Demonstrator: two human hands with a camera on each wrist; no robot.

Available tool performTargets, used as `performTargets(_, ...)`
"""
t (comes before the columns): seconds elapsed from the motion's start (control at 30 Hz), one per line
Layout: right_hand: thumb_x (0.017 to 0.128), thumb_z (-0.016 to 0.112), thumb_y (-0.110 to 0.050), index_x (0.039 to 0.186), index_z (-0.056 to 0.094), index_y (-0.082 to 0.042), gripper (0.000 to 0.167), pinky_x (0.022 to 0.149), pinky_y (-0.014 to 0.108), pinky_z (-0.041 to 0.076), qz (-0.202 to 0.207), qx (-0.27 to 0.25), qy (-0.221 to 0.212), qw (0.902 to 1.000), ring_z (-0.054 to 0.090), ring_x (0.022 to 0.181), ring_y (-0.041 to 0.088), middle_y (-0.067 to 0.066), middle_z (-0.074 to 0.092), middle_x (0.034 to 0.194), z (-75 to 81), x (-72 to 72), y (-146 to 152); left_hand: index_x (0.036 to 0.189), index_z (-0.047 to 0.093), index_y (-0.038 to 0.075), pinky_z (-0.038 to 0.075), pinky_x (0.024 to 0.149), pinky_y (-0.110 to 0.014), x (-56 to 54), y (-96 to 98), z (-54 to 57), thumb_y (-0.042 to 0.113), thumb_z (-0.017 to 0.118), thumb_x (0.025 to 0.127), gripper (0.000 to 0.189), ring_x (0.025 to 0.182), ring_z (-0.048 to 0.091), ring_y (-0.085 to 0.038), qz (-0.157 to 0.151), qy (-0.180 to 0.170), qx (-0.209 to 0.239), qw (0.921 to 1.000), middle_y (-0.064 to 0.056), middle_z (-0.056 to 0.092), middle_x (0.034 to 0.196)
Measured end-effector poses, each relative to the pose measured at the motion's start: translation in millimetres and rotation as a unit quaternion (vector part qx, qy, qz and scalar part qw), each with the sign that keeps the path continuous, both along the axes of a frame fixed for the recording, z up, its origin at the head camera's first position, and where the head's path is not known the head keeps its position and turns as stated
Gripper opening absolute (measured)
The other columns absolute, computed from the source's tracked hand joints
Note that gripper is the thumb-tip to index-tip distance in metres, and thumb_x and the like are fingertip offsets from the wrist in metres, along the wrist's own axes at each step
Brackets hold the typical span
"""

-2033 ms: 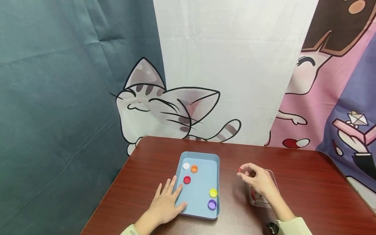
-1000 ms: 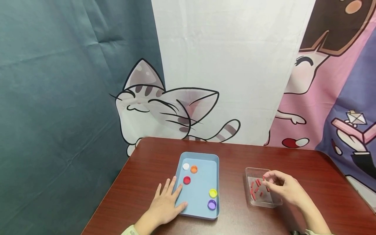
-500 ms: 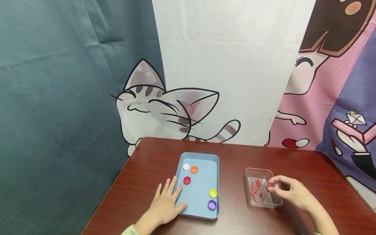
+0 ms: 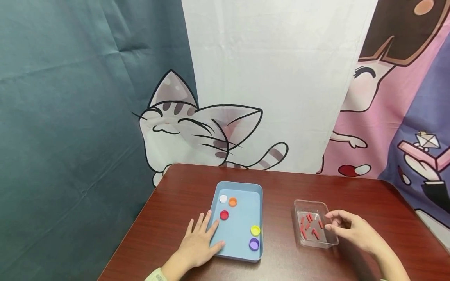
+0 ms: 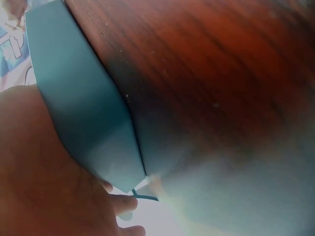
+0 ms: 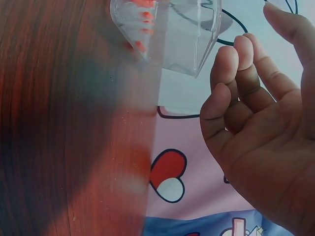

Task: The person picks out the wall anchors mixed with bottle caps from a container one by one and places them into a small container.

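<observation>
My left hand (image 4: 197,244) lies with spread fingers over the left rim of a blue tray (image 4: 237,234). Inside that tray sit small round caps: a white cap (image 4: 223,199), an orange cap (image 4: 233,201), a red cap (image 4: 224,215), a yellow cap (image 4: 255,230) and a purple cap (image 4: 254,244). My right hand (image 4: 358,233) hovers at the right rim of a clear plastic box (image 4: 313,244), thumb and index finger apart, nothing between them. Several short red sticks (image 4: 308,226) are scattered on the box's floor. The right wrist view shows the loosely bent, bare fingers (image 6: 226,64).
Both containers stand on a brown wooden table (image 4: 277,257), with a strip of tabletop between them. Behind the table hangs a printed cloth (image 4: 281,78) with a cartoon cat; a dark green curtain (image 4: 70,136) hangs at the left.
My right hand carried a red stick from left of the clear box back over it and let it go inside. It has drawn slightly right. The left hand has stayed put.
</observation>
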State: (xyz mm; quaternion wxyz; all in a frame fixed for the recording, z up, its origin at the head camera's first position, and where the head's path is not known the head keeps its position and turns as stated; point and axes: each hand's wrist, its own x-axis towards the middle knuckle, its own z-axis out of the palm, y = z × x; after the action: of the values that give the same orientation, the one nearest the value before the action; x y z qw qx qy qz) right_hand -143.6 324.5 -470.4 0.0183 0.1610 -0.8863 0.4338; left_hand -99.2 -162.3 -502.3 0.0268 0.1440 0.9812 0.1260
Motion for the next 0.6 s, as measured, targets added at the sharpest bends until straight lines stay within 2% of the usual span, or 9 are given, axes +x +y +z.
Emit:
performTargets(0.2, 0.092, 0.076, -0.018, 0.112, 0.067, -0.004, 0.026, 0.058, 0.023, 0.043, -0.022, 0.014, -0.007, 0.9996, 0.054, 0.071, 0.004, -0.004, 0.058, 0.080, 0.9, 0.3, -2.0, 0.155, 0.044, 0.018, 0.014, 0.118, -0.067, 0.0, -1.8, 3.6, 0.067, 0.047, 0.097, 0.076, 0.153, 0.018, -0.042, 0.004, -0.009, -0.013, 0.9999, -0.014, 0.019, 0.168)
performTargets(0.37, 0.095, 0.072, -0.023, 0.115, 0.069, -0.007, 0.025, 0.063, 0.022, 0.046, -0.049, 0.026, -0.012, 0.9984, 0.057, 0.076, 0.004, 0.000, 0.066, 0.086, 0.0, 1.7, -5.0, 0.155, 0.043, 0.017, 0.014, 0.118, -0.068, -1.0, -3.2, 8.6, 0.066, 0.048, 0.097, 0.077, 0.153, 0.018, -0.042, 0.002, -0.016, -0.011, 0.9998, -0.014, 0.018, 0.168)
performTargets(0.5, 0.097, 0.070, -0.026, 0.114, 0.070, -0.009, 0.024, 0.063, 0.023, 0.046, -0.076, 0.036, 0.000, 0.9965, 0.057, 0.077, 0.003, 0.002, 0.069, 0.091, -0.3, 1.4, -6.1, 0.156, 0.041, 0.018, 0.013, 0.118, -0.067, -2.4, -4.8, 9.5, 0.067, 0.048, 0.097, 0.078, 0.153, 0.016, -0.042, 0.002, -0.025, -0.010, 0.9996, -0.014, 0.016, 0.169)
performTargets(0.6, 0.097, 0.070, -0.027, 0.114, 0.070, -0.011, 0.023, 0.064, 0.021, 0.046, -0.095, 0.041, 0.025, 0.9943, 0.057, 0.078, 0.001, 0.001, 0.071, 0.095, -1.0, 1.1, -5.0, 0.157, 0.041, 0.017, 0.013, 0.118, -0.067, -3.4, -6.0, 8.6, 0.067, 0.047, 0.097, 0.078, 0.153, 0.016, -0.042, 0.001, -0.030, -0.006, 0.9995, -0.014, 0.015, 0.169)
